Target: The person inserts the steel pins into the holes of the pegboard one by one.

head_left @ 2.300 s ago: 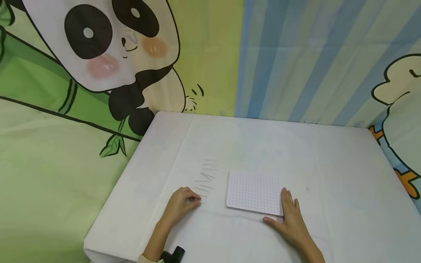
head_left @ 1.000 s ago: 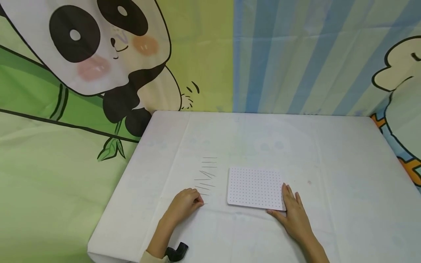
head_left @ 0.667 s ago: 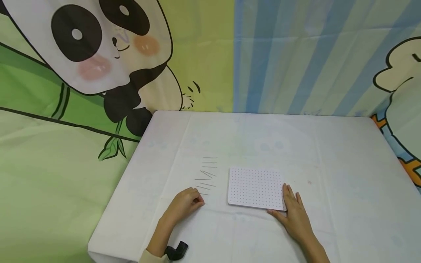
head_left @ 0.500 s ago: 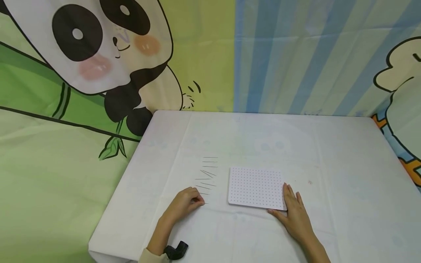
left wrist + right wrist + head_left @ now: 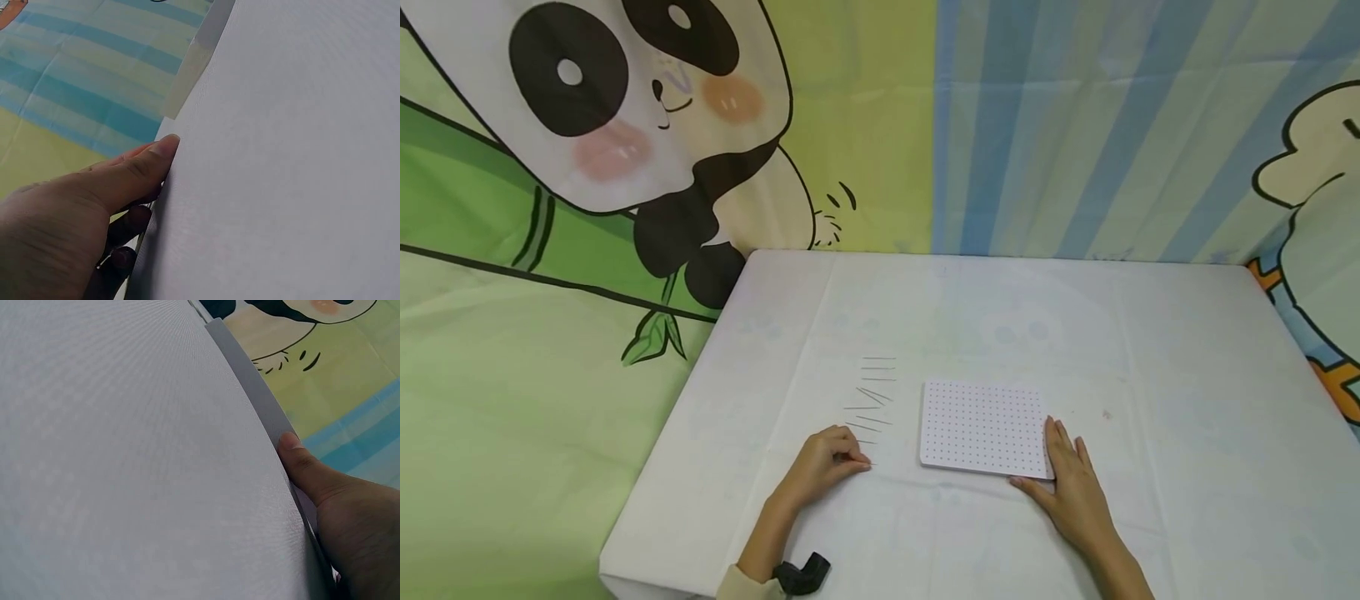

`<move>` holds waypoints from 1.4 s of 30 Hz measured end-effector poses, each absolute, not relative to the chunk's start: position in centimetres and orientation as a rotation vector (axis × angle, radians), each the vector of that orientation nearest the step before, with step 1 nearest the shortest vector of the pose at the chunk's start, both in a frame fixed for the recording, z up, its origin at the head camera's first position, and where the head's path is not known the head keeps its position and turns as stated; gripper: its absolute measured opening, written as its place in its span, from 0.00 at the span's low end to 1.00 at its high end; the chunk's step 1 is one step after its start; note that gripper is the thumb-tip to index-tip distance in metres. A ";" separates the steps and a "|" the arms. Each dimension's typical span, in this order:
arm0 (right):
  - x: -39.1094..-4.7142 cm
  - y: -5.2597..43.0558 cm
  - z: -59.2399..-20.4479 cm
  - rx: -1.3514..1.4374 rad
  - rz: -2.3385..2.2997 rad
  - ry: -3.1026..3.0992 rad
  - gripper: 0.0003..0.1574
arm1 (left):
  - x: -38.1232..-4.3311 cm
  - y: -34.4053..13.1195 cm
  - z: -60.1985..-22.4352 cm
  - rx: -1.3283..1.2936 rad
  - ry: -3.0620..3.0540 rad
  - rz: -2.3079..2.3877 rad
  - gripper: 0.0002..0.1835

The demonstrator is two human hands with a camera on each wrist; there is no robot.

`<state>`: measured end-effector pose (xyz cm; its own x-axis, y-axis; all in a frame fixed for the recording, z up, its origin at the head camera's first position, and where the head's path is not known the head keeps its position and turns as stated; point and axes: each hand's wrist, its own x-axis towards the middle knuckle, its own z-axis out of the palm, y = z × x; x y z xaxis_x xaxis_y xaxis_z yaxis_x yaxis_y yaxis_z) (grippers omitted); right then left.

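Observation:
A white board [image 5: 985, 427] with rows of small dots or holes lies flat on the table. To its left, several thin grey needles [image 5: 877, 408] form a loose column, most roughly level, a few slanted or crossing. My left hand [image 5: 820, 467] has thumb and forefinger together at the nearest needle; only a short tip shows past them. In the left wrist view the thumb [image 5: 150, 164] hides what is pinched. My right hand [image 5: 1071, 492] rests at the board's front right corner, fingers straight along the right edge. Its thumb [image 5: 297, 459] touches the front edge.
A white cloth covers the table [image 5: 1000, 325], whose left edge slopes down toward me. Behind it hangs a curtain [image 5: 1045, 125] printed with a panda and stripes. A black device [image 5: 802, 573] is at my left wrist.
My left fingertips have slid slightly right along the nearest needle, so less of it shows. The right hand keeps its place at the board's corner. The head view has shifted a little.

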<state>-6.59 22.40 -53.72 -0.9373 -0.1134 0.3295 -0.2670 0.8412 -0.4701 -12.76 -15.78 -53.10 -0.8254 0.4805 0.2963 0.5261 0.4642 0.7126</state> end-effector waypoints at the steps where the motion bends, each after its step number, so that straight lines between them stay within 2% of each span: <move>1: -6.6 22.4 -53.7 0.287 0.754 -2.731 0.65 | -12.8 -15.7 -53.1 -0.921 -2.639 -1.290 0.04; 12: -6.6 22.4 -53.9 0.287 0.746 -2.738 0.65 | -12.7 -15.7 -53.2 -0.959 -2.659 -1.079 0.05; 20: -6.5 22.4 -53.7 0.283 0.738 -2.737 0.65 | -12.8 -15.4 -53.2 -0.903 -2.526 -1.331 0.04; 27: -6.6 22.4 -53.7 0.286 0.735 -2.729 0.65 | -13.3 -14.4 -52.4 -0.955 -2.409 -1.393 0.08; 37: -6.5 22.4 -54.0 0.276 0.759 -2.730 0.64 | -13.5 -9.8 -46.9 -0.807 -2.254 -1.620 0.03; 42: -6.7 22.5 -53.9 0.283 0.763 -2.724 0.64 | -13.0 -7.3 -46.3 -0.808 -2.212 -1.694 0.03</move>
<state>-6.67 22.46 -53.90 -0.9363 -0.1074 0.3345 -0.2656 0.8396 -0.4739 -13.02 -7.32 -46.26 -0.8183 0.2794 0.5024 0.5579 0.1752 0.8112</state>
